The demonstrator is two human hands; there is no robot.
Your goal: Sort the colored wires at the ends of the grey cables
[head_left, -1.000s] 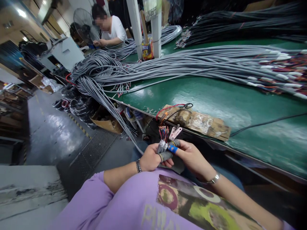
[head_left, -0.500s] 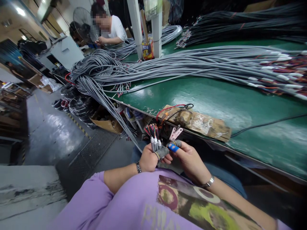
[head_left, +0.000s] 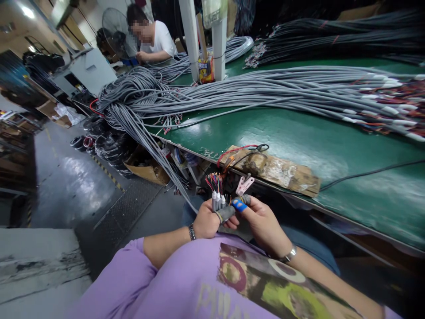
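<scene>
My left hand is closed around a bundle of grey cables, held upright in front of my body. White sleeves ring the cable ends, and thin coloured wires fan out above them. A grey cover sits on my left thumb. Beside it, my right hand pinches at a thin orange wire near the bundle; its exact grip is small and partly hidden. Blue tape wraps the right thumb and a grey cover the forefinger. Just behind those fingertips, a pink clip stands at the table edge.
Long grey cables lie across the green table, some trailing over its edge. A taped cardboard piece lies at the near edge with leads. Black cables are stacked behind. A co-worker sits across, near a fan.
The wire ends in my left hand have shifted slightly right and down, closer to my right fingertips. My right hand has hardly moved.
</scene>
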